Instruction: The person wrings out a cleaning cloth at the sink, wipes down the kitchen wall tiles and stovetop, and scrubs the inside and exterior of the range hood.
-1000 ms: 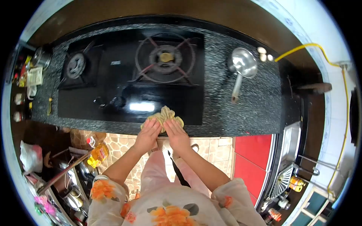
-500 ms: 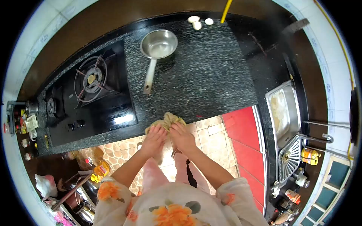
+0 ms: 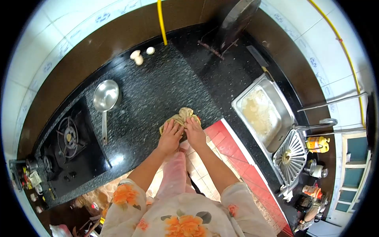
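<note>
Jointly, both bare hands are covering a crumpled tan-yellow cloth (image 3: 184, 114)

Palms down, the left hand (image 3: 171, 139) and the right hand (image 3: 196, 133) are resting side by side on the cloth, their fingers stretching forward over it rather than curling closed around it. The thumbs are lying close together between the two hands; whether they are pinching any fabric, one cannot tell. The cloth is bunching up beyond the fingertips, lying at the front edge of a speckled dark granite counter (image 3: 156, 93), near the corner where glossy red cabinet fronts (image 3: 224, 138) are showing below.

To the left, a shiny round metal saucepan (image 3: 106, 95) is standing well apart from the cloth, its straight handle pointing back toward the person. Beyond it, a black glass gas stove (image 3: 94, 158) is sitting in the counter. Three pale, rounded, egg-like objects (image 3: 139, 60) are lying together near the wall, just beside a yellow hose (image 3: 161, 23). Over on the right, a rectangular stainless-steel sink (image 3: 248, 89) is holding cloudy, pale brown residue, with a fan-shaped slotted metal drainer (image 3: 292, 149) sitting next to it.
</note>
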Available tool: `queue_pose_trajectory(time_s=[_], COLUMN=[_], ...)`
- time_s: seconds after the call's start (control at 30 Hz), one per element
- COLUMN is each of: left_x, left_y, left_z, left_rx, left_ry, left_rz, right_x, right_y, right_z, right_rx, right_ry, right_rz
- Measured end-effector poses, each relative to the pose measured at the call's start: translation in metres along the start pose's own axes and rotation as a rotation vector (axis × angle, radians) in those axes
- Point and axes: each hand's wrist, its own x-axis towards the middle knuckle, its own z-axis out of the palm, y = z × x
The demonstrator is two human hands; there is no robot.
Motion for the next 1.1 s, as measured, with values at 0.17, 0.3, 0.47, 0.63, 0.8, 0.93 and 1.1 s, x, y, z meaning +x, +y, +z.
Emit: queue_pose_trajectory(time_s=[0.17, 0.3, 0.47, 0.63, 0.8, 0.93, 1.1], left_x=[0.103, 0.181, 0.296, 0.377, 0.415, 0.420, 0.404], left_y=[0.005, 0.004, 0.019, 0.105, 0.193, 0.217, 0.231], left_z=[0.026, 0.052, 0.055, 0.077, 0.136, 0.198, 0.298], left_rx=[-0.023, -0.035, -0.443, -0.890, -0.824, -0.732, -0.396], left_ry=[0.010, -0.029, -0.160, -0.352, -0.364, -0.152, -0.340], left_rz=[0.045, 0.092, 0.018, -0.149, -0.017, -0.089, -0.288], right_x=[0.054, 0.096, 0.126, 0.088, 0.008, -0.068, -0.124], right_y=[0.077, 0.140, 0.199, 0.257, 0.329, 0.369, 0.425], right_z=[-0.022, -0.045, -0.087, -0.192, -0.258, -0.249, -0.185], right_rx=[-0.045, -0.134, -0.051, 0.528, 0.776, 0.373, 0.552], right_ry=[0.113, 0.123, 0.284, 0.380, 0.514, 0.640, 0.650], right_rz=[0.014, 0.066, 0.367, 0.780, 0.989, 1.297, 1.458])
